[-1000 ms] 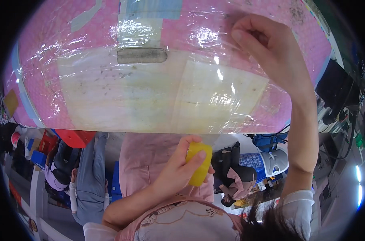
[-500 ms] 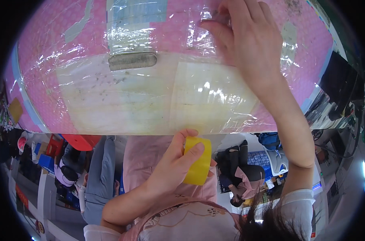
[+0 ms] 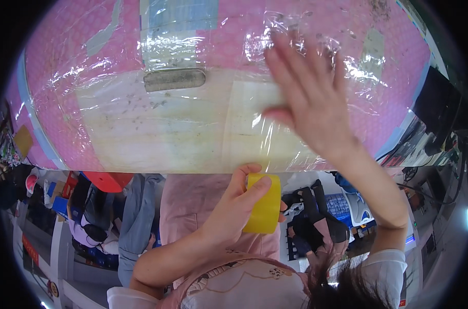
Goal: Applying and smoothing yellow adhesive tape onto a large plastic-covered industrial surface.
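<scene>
My left hand [image 3: 237, 203] is closed around a wide roll of yellow tape [image 3: 265, 206], held just below the table's near edge. My right hand [image 3: 313, 98] is open, its fingers spread and slightly blurred, over the right part of the table. Beneath and around its fingers, glossy clear film or tape [image 3: 275, 31] covers the pink surface. Whether the palm presses on it I cannot tell. The table [image 3: 192, 134] has a pink, pale yellow and bluish covering under wrinkled clear film.
A worn grey strip with one rounded end [image 3: 174, 80] lies left of centre on the table. A dark object [image 3: 437, 103] stands at the right edge. Beyond the near edge are a red stool [image 3: 107, 181], a seated person in grey trousers [image 3: 136, 221] and another person [image 3: 321, 221].
My right hand has gone from bent, pinching fingers at the far side to a flat, spread hand closer to me. The left hand with the tape roll has shifted slightly right.
</scene>
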Tool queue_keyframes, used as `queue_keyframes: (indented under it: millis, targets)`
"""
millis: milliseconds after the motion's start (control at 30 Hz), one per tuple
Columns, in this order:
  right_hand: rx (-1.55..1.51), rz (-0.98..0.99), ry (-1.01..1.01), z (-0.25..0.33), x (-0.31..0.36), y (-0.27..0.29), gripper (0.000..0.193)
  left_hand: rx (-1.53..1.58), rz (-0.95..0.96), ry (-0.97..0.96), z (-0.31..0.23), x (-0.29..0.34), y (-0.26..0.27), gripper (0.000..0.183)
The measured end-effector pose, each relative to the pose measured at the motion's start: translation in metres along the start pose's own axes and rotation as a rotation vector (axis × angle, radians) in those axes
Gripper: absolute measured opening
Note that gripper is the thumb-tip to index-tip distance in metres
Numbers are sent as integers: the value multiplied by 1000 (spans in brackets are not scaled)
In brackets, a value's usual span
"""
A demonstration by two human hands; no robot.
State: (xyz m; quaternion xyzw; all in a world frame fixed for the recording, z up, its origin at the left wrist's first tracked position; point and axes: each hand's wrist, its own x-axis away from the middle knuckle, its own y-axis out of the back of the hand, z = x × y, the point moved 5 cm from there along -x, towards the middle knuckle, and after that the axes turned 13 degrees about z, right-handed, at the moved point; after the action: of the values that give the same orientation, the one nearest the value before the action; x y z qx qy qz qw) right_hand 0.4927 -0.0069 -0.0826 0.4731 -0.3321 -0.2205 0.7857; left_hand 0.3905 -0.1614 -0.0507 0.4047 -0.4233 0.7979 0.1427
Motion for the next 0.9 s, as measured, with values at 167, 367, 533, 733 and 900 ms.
queue_keyframes:
  millis: [167,367,533,733,900]
  targets:
    - [-104,277,156,25,40,-21,79,69,10,-62,2,-3,-4,41]
    - [-55,271,284,-2,16,4,76,-82,-46,-119,9,-5,-3,39]
    - [-17,99,111,-26,-26,21,86,-101,-43,-42,9,-1,2,31]
    - [-136,166,-25,0,26,-4,86,-82,-11,-47,4,-8,0,29]
    - [-71,251,298,23,26,-5,87,-116,10,-44,2,-7,3,29]
